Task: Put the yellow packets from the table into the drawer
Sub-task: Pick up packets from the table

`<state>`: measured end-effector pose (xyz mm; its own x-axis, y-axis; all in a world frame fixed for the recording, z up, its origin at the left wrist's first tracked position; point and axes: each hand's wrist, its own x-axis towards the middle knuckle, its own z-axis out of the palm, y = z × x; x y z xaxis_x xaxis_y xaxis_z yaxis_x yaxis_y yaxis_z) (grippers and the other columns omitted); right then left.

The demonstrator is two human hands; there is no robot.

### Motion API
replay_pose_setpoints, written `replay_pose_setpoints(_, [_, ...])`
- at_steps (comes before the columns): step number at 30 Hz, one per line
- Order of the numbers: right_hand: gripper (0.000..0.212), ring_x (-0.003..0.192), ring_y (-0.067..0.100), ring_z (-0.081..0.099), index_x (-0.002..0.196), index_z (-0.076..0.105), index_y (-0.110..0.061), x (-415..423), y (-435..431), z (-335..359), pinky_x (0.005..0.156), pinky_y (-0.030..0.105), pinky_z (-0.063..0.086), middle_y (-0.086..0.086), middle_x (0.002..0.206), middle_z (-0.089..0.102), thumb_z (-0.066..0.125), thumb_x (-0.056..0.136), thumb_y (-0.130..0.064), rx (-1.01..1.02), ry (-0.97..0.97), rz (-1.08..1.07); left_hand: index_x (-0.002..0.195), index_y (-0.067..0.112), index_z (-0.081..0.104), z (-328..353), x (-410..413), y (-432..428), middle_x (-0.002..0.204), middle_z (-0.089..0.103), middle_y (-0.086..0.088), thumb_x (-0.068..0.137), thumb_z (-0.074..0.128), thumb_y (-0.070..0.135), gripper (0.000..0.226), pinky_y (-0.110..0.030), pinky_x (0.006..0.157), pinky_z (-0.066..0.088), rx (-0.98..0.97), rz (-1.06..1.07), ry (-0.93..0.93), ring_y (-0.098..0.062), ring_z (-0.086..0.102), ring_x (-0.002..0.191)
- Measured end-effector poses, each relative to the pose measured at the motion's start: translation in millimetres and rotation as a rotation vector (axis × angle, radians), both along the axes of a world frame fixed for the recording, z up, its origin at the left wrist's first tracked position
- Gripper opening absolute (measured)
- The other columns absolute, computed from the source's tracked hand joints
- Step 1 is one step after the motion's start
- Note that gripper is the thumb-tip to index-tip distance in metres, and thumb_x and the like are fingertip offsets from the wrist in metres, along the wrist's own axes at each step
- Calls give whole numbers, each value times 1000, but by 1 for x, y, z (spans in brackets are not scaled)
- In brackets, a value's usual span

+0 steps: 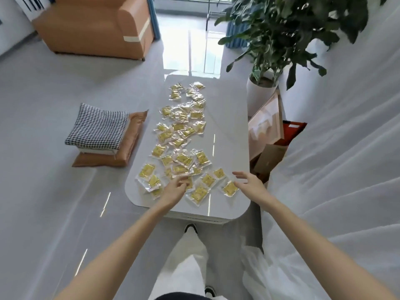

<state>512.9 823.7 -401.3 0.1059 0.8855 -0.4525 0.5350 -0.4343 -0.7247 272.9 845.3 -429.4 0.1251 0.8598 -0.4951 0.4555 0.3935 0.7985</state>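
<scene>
Dozens of yellow packets (179, 135) lie on the tabletop (229, 135). We count roughly forty-five, though overlaps in the heap rule out an exact tally. They run in a loose band from its far end to its near end, thickest toward the near end, and none has left the tabletop. We judge the task to be at its opening step, gathering a first batch.

Two hands reach over the near end of the tabletop. The left hand (174, 189) has its fingertips down on the packets at the near-left of the tabletop, and we cannot tell whether it is pinching one or only touching. The right hand (249, 184) is spread, fingers apart, holding nothing, just beside a single packet (229, 188) at the near-right.

We see one tabletop and no open drawer (a seam shows under the tabletop's near edge, but we cannot tell what it is). The next move probably calls for closing both hands on packets, scooping several at once since they are slippery and overlapping, then finding and opening the drawer.
</scene>
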Motion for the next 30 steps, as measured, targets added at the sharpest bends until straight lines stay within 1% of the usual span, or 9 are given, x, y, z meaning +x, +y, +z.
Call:
replay_pose_setpoints(3, [39, 122, 18, 50, 134, 51, -17, 2, 32, -29, 89, 23, 40, 2, 135, 52, 53, 96, -25, -91, 2, -44, 128, 16, 51, -35, 1, 37, 117, 62, -7, 94, 40, 9, 36, -39, 98, 45, -84, -26, 21, -24, 56, 116])
replay_pose_setpoints(5, [39, 120, 17, 51, 133, 52, -17, 5, 51, -47, 89, 24, 41, 2, 134, 54, 54, 96, -28, -148, 3, -71, 129, 15, 50, -53, 1, 59, 119, 60, -6, 95, 40, 9, 36, -38, 101, 44, -131, -36, 36, -23, 55, 118])
replay_pose_setpoints(7, [37, 119, 17, 52, 131, 54, -17, 8, 69, -64, 90, 23, 41, 3, 133, 56, 54, 96, -27, -195, -3, -99, 131, 14, 49, -71, 3, 78, 123, 58, -6, 96, 40, 11, 36, -34, 98, 43, -186, -49, 51, -24, 55, 116])
replay_pose_setpoints(13, [34, 122, 17, 49, 130, 54, -18, 18, 106, -123, 91, 24, 37, 2, 134, 54, 51, 96, -19, -342, 20, -215, 130, 17, 50, -137, 8, 113, 127, 59, -8, 96, 40, 13, 35, -35, 97, 44, -309, -43, 97, -23, 55, 115])
replay_pose_setpoints(17, [36, 125, 17, 47, 131, 52, -20, 29, 125, -173, 93, 25, 37, 1, 136, 52, 49, 96, -14, -412, -6, -237, 130, 18, 51, -179, 20, 117, 123, 59, -5, 98, 41, 14, 34, -26, 88, 42, -327, -5, 111, -14, 53, 108])
replay_pose_setpoints(23, [43, 126, 21, 45, 136, 45, -19, 52, 146, -258, 87, 25, 35, 4, 143, 43, 51, 94, -12, -522, -68, -213, 132, 18, 50, -250, 35, 121, 129, 57, -5, 98, 42, 13, 35, -25, 88, 40, -323, 56, 136, -11, 51, 107])
replay_pose_setpoints(25, [48, 114, 22, 49, 139, 41, -19, 57, 150, -283, 82, 28, 38, 6, 142, 41, 54, 93, -14, -586, -63, -306, 134, 17, 48, -270, 42, 121, 133, 55, -4, 98, 42, 16, 37, -25, 90, 40, -327, 81, 146, -12, 52, 110])
replay_pose_setpoints(27, [55, 103, 20, 48, 141, 34, -17, 60, 154, -305, 82, 32, 43, 8, 140, 43, 59, 91, -16, -641, -22, -492, 138, 17, 45, -288, 48, 123, 136, 51, -3, 98, 42, 19, 39, -27, 93, 40, -334, 100, 155, -17, 51, 118])
replay_pose_setpoints(30, [77, 122, 28, 45, 142, 26, -12, 59, 161, -335, 97, 43, 45, 11, 143, 38, 73, 82, -25, -696, 53, -790, 140, 17, 42, -312, 57, 126, 142, 44, -5, 97, 44, 19, 43, -33, 102, 37, -314, 84, 204, -20, 45, 127])
